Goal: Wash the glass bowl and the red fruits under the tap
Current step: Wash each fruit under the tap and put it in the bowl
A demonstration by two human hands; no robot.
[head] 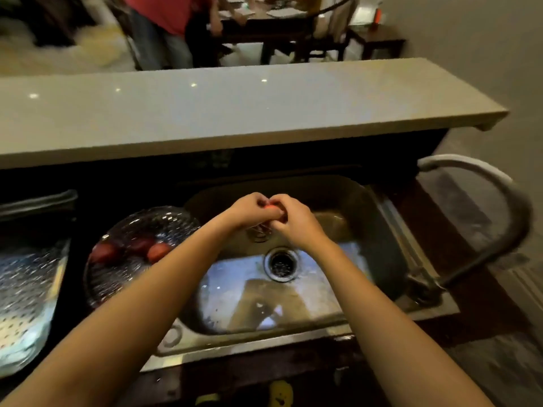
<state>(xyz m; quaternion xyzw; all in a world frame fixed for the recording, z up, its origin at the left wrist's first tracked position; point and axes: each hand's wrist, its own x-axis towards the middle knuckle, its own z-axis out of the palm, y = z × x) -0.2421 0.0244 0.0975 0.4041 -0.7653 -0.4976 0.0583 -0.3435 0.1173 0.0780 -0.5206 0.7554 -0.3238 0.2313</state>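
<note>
Over the back of the steel sink (382, 239), my left hand (249, 211) and my right hand (293, 221) are cupped together around one small red fruit (271, 205); only a sliver of it shows between the fingers. The textured glass bowl (117, 289) rests on the sink's left edge. Three red fruits lie inside it, among them a light one (158, 251) and a darker one (102, 254). The curved tap (499, 186) arches at the right, its spout pointing away from the basin. No stream of water is visible.
The drain (280, 264) lies in the middle of the wet basin. A perforated metal colander (23, 289) stands at far left. A raised grey counter (235, 113) runs behind the sink. A person in a red top (164, 13) stands beyond it by a dark table (279, 27).
</note>
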